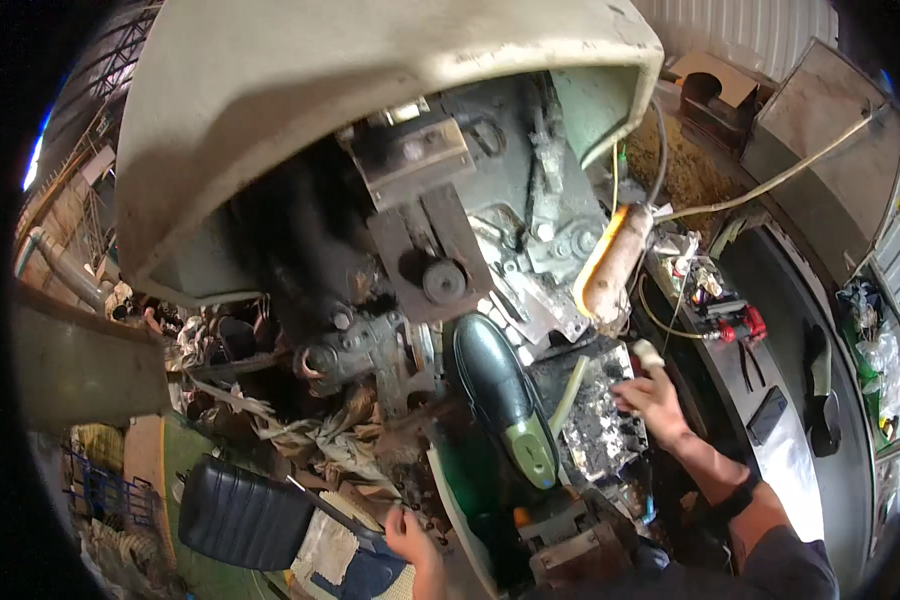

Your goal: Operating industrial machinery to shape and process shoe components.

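My right hand [657, 405] reaches over a dark metal tray [605, 455] covered with shiny bits. Its fingers are apart, with a whitish piece [648, 353] at the tip of one; whether that is a finger cover or a loose thing I cannot tell. Left of this hand, a pale yellowish strip [569, 395] leans across the tray's edge. My left hand [410, 540] is low in the view, slightly blurred, its fingers curled. A thin dark rod [335, 512] runs up to it; whether the fingers grip it is hidden. Between the hands lies a dark glossy, elongated casing [495, 375] with a green end.
A large machine with a pale hood [390, 50] fills the far side, its greasy die block [430, 250] beneath. A glowing work lamp [615, 265] hangs right of it. A black seat [245, 515] stands left. A phone [767, 415] and red tool [740, 325] lie right.
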A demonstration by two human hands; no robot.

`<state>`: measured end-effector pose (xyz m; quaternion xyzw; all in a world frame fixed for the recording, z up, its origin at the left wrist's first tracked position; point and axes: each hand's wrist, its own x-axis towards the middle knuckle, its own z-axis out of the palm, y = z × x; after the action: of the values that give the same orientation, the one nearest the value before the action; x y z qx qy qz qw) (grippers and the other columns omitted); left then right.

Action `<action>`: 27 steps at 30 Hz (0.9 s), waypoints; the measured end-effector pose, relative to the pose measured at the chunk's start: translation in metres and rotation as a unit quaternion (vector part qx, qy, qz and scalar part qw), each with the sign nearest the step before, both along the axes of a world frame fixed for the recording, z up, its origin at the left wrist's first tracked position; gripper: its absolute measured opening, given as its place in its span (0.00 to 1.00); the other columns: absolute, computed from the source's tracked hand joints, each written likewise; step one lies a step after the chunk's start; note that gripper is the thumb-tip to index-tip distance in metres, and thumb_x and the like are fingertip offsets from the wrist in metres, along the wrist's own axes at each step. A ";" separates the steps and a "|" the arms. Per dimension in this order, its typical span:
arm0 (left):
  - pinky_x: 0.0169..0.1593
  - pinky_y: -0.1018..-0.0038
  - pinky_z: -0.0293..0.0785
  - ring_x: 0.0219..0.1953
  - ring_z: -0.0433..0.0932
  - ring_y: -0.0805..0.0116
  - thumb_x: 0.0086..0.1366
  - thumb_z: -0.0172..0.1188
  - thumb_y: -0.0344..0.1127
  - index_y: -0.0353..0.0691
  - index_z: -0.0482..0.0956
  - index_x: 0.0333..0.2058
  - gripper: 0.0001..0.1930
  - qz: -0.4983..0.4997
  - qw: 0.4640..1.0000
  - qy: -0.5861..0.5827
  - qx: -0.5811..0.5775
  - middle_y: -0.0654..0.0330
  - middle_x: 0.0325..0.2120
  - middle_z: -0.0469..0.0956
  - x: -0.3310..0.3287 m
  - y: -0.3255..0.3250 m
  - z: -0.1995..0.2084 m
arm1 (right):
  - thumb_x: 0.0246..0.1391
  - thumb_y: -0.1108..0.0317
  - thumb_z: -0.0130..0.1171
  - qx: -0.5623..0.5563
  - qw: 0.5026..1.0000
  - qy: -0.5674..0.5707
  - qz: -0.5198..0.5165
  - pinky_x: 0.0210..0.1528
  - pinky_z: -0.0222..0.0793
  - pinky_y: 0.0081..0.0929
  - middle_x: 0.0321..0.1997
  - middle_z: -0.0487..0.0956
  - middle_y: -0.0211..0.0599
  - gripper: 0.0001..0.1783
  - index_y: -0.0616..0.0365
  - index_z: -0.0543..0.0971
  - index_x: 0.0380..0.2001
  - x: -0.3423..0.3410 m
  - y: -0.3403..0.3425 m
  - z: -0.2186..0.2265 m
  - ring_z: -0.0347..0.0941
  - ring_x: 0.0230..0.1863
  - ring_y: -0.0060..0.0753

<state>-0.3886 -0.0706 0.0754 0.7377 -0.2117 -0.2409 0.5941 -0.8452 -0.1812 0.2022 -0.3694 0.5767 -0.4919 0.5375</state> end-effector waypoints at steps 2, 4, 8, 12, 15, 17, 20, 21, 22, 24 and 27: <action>0.55 0.70 0.73 0.51 0.78 0.63 0.67 0.63 0.30 0.29 0.77 0.52 0.17 -0.101 0.994 0.002 -0.040 0.48 0.50 0.79 -0.035 -0.040 0.068 | 0.66 0.69 0.58 -0.079 0.994 -0.010 0.071 0.46 0.77 0.29 0.46 0.81 0.47 0.35 0.63 0.51 0.68 0.040 -0.002 0.014 0.80 0.43 0.33; 0.58 0.67 0.72 0.52 0.78 0.59 0.69 0.62 0.34 0.29 0.73 0.57 0.21 -0.184 0.968 0.132 -0.107 0.50 0.52 0.78 -0.067 -0.075 0.100 | 0.68 0.62 0.57 -0.014 0.988 -0.109 0.108 0.45 0.77 0.27 0.43 0.80 0.40 0.19 0.56 0.61 0.53 0.098 -0.016 0.047 0.78 0.41 0.29; 0.62 0.65 0.69 0.57 0.75 0.60 0.75 0.49 0.52 0.37 0.72 0.60 0.26 -0.296 0.862 0.393 -0.124 0.54 0.56 0.76 -0.140 -0.127 0.145 | 0.70 0.50 0.52 -0.069 0.981 -0.179 0.025 0.52 0.69 0.21 0.50 0.76 0.33 0.29 0.62 0.67 0.63 0.159 -0.034 0.016 0.72 0.48 0.24; 0.61 0.64 0.70 0.55 0.76 0.61 0.74 0.45 0.57 0.42 0.74 0.58 0.28 -0.249 0.835 0.469 -0.147 0.58 0.54 0.78 -0.178 -0.137 0.161 | 0.71 0.48 0.47 -0.131 0.974 -0.186 0.018 0.66 0.59 0.27 0.65 0.70 0.40 0.34 0.64 0.63 0.68 0.165 -0.030 0.028 0.66 0.64 0.31; 0.58 0.62 0.73 0.51 0.80 0.58 0.73 0.45 0.58 0.42 0.75 0.58 0.29 -0.237 0.800 0.530 -0.152 0.57 0.52 0.79 -0.185 -0.137 0.176 | 0.73 0.49 0.42 -0.051 0.985 -0.165 0.000 0.77 0.39 0.29 0.78 0.53 0.45 0.37 0.65 0.55 0.73 0.165 -0.024 0.020 0.47 0.78 0.35; 0.58 0.62 0.73 0.51 0.79 0.58 0.72 0.45 0.59 0.42 0.75 0.57 0.29 -0.239 0.795 0.535 -0.155 0.57 0.52 0.79 -0.181 -0.139 0.170 | 0.73 0.50 0.42 -0.064 0.983 -0.170 0.002 0.77 0.40 0.29 0.78 0.54 0.45 0.36 0.66 0.56 0.72 0.168 -0.024 0.019 0.48 0.78 0.35; 0.59 0.62 0.73 0.52 0.79 0.58 0.71 0.45 0.60 0.42 0.75 0.57 0.30 -0.238 0.776 0.563 -0.157 0.58 0.53 0.79 -0.180 -0.141 0.166 | 0.74 0.51 0.41 -0.092 0.978 -0.188 0.008 0.76 0.42 0.30 0.76 0.58 0.44 0.34 0.67 0.58 0.71 0.164 -0.025 0.007 0.51 0.76 0.35; 0.59 0.62 0.73 0.52 0.79 0.58 0.71 0.45 0.60 0.42 0.75 0.57 0.30 -0.239 0.773 0.571 -0.140 0.58 0.53 0.79 -0.179 -0.141 0.176 | 0.74 0.52 0.41 -0.112 0.975 -0.190 0.024 0.76 0.42 0.31 0.75 0.59 0.44 0.33 0.67 0.58 0.71 0.161 -0.028 0.005 0.52 0.75 0.35; 0.59 0.62 0.73 0.52 0.79 0.58 0.71 0.45 0.60 0.42 0.75 0.57 0.30 -0.241 0.769 0.579 -0.123 0.58 0.53 0.79 -0.179 -0.142 0.183 | 0.74 0.54 0.41 -0.132 0.972 -0.192 0.041 0.76 0.43 0.31 0.74 0.61 0.43 0.32 0.67 0.59 0.70 0.159 -0.030 0.003 0.54 0.74 0.35; 0.59 0.62 0.73 0.53 0.79 0.58 0.71 0.45 0.59 0.41 0.75 0.57 0.30 -0.237 0.762 0.589 -0.128 0.58 0.53 0.79 -0.180 -0.141 0.185 | 0.75 0.55 0.40 -0.155 0.971 -0.177 0.050 0.75 0.46 0.31 0.70 0.65 0.42 0.31 0.67 0.60 0.70 0.161 -0.033 0.008 0.58 0.71 0.34; 0.59 0.63 0.72 0.53 0.78 0.60 0.72 0.46 0.57 0.40 0.76 0.56 0.28 -0.225 0.776 0.564 -0.171 0.58 0.53 0.79 -0.176 -0.137 0.185 | 0.73 0.53 0.43 -0.146 0.958 -0.230 0.090 0.71 0.55 0.31 0.68 0.67 0.37 0.31 0.60 0.60 0.71 0.165 -0.029 0.025 0.63 0.67 0.29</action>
<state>-0.5646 -0.2075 0.2604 0.2874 -0.0370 -0.7003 0.6524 -0.6804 -0.2099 0.2267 -0.3715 0.3231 -0.5921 0.6380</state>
